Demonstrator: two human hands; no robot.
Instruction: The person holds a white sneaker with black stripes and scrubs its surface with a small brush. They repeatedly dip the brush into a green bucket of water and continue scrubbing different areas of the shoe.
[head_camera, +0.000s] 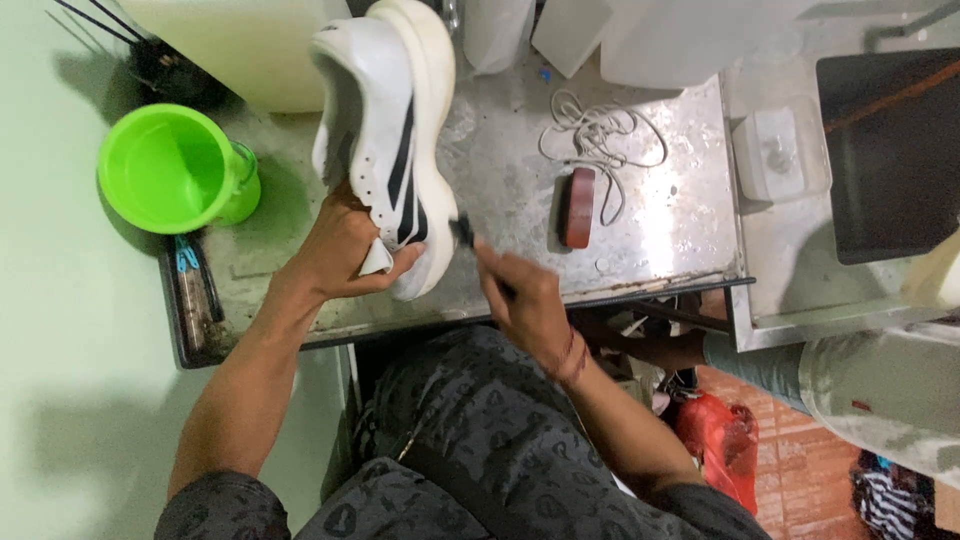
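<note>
Nearest you, your right hand (530, 300) was clenched on a small dark brush (466, 236) against the sole, while your left hand (345, 250) gripped the white shoe (385, 130) at its heel above the steel table (660, 230). That one-handed hold could have let the shoe twist under brushing pressure. Farther left, the green bucket (165, 165) looked empty.

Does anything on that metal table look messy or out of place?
A little. The white shoelaces lie loose in a tangled heap on the wet, stained metal table, pulled out of the white sneaker with black stripes that the left hand holds. The right hand grips a small dark brush.
</note>
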